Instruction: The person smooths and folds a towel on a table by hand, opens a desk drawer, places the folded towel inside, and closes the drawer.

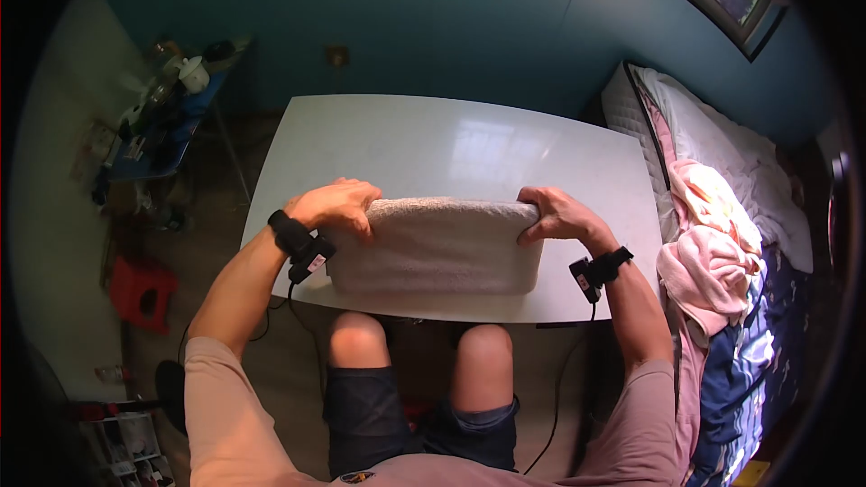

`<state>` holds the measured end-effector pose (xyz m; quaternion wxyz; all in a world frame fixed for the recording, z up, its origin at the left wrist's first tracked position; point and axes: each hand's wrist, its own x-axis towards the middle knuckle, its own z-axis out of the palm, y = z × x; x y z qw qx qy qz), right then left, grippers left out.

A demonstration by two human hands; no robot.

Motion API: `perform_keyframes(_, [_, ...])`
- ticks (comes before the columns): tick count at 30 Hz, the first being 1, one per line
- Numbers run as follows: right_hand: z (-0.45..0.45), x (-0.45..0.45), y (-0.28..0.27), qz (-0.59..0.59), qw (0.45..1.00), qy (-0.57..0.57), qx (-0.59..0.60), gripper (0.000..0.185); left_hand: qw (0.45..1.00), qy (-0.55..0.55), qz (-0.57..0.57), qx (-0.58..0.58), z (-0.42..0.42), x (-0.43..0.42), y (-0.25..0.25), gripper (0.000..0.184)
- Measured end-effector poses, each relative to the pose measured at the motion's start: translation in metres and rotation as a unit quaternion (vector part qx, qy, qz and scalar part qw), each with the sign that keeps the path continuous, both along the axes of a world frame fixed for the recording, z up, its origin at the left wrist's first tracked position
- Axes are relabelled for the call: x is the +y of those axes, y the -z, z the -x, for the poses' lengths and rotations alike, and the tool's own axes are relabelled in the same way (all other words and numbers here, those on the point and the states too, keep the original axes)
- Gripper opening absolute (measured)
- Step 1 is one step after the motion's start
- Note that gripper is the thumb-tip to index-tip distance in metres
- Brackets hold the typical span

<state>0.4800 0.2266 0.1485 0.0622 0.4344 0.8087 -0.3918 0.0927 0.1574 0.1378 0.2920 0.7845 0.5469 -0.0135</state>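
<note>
A pale, pillow-like block covered in soft fabric point(442, 252) stands on its long edge near the front of the white table point(388, 135). Its top edge looks fuzzy and its lower corners are rounded. My left hand point(341, 207) grips its upper left corner, thumb on the side facing me and fingers over the top. At the upper right corner, my right hand point(552, 215) holds it the same way. The far side of the block is hidden from me. A black strap with a small cabled device sits on each wrist.
On the right is a bed with a pink blanket point(708, 271) and white bedding point(722, 117). A blue side table point(185, 131) with a white pot point(192, 75) stands at the left, above a red stool point(144, 291). Cables hang from both wrists.
</note>
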Motion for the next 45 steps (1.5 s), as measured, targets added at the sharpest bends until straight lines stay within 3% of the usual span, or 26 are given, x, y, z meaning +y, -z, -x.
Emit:
perform_keyframes(2, [-0.008,-0.027,-0.031,-0.219,0.972,0.013,0.087,0.052,1.0,0.006,0.006,0.004,-0.012,-0.023,-0.042,0.039])
perform_keyframes(3, [-0.012,-0.043,-0.041,-0.317,0.943,0.0,0.096,0.04,0.981,0.017,-0.18,0.069,-0.018,-0.038,-0.048,0.038])
perform_keyframes(4, [-0.014,-0.056,-0.041,-0.32,0.942,0.001,0.096,0.04,0.923,0.028,-0.361,0.13,-0.024,-0.052,-0.051,0.038])
perform_keyframes(5, [-0.017,-0.07,-0.037,-0.442,0.887,0.001,0.135,0.038,0.879,0.009,-0.459,0.128,-0.036,-0.066,-0.052,0.042])
perform_keyframes(6, [-0.021,-0.084,-0.031,-0.554,0.815,0.001,0.17,0.036,0.878,0.011,-0.461,0.126,-0.041,-0.078,-0.045,0.042])
perform_keyframes(7, [-0.027,-0.094,-0.012,-0.584,0.792,-0.012,0.175,0.043,0.864,0.023,-0.479,0.154,-0.046,-0.088,-0.03,0.044])
perform_keyframes(8, [-0.033,-0.105,0.008,-0.581,0.796,-0.028,0.165,0.041,0.849,0.034,-0.496,0.181,-0.05,-0.097,-0.013,0.048])
perform_keyframes(10, [-0.047,-0.13,0.055,-0.493,0.862,-0.046,0.108,0.04,0.928,0.057,-0.35,0.116,-0.053,-0.125,0.025,0.034])
perform_keyframes(12, [-0.064,-0.153,0.077,-0.418,0.903,-0.093,0.044,0.043,0.958,0.077,-0.258,0.1,-0.032,-0.147,0.08,0.033])
perform_keyframes(14, [-0.079,-0.15,0.08,-0.41,0.908,-0.078,0.047,0.046,0.961,0.048,-0.267,0.051,-0.033,-0.148,0.071,0.023])
perform_keyframes(16, [-0.083,-0.146,0.071,-0.308,0.942,0.027,0.131,0.047,0.948,-0.074,-0.306,-0.036,-0.043,-0.144,0.049,0.015])
perform_keyframes(18, [-0.071,-0.135,0.061,-0.298,0.94,0.074,0.148,0.047,0.944,-0.084,-0.317,-0.043,-0.057,-0.127,0.029,0.012])
perform_keyframes(22, [-0.019,-0.105,0.058,-0.372,0.904,0.092,0.188,0.052,0.923,-0.079,-0.368,-0.083,-0.091,-0.074,0.025,0.035])
perform_keyframes(24, [0.011,-0.089,0.068,-0.456,0.876,0.103,0.118,0.058,0.919,-0.081,-0.379,-0.072,-0.116,-0.051,0.038,0.044])
perform_keyframes(26, [0.033,-0.077,0.082,-0.438,0.889,0.108,0.082,0.063,0.932,-0.071,-0.356,-0.024,-0.141,-0.031,0.061,0.063])
perform_keyframes(29, [0.043,-0.062,0.127,-0.444,0.89,0.102,0.013,0.068,0.948,-0.007,-0.318,-0.003,-0.163,-0.013,0.095,0.071])
perform_keyframes(33, [0.042,-0.059,0.134,-0.457,0.885,0.086,-0.022,0.07,0.955,0.001,-0.295,0.014,-0.149,-0.011,0.112,0.075])
perform_keyframes(38, [0.031,-0.062,0.125,-0.414,0.907,0.082,-0.003,0.076,0.966,-0.108,-0.211,0.102,-0.088,-0.009,0.099,0.079])
perform_keyframes(41, [0.009,-0.071,0.122,-0.412,0.9,0.116,-0.075,0.081,0.966,-0.168,-0.17,0.103,-0.048,-0.013,0.094,0.078])
perform_keyframes(45, [-0.008,-0.076,0.116,-0.376,0.91,0.144,-0.098,0.081,0.955,-0.18,-0.185,0.145,-0.034,-0.018,0.101,0.078])
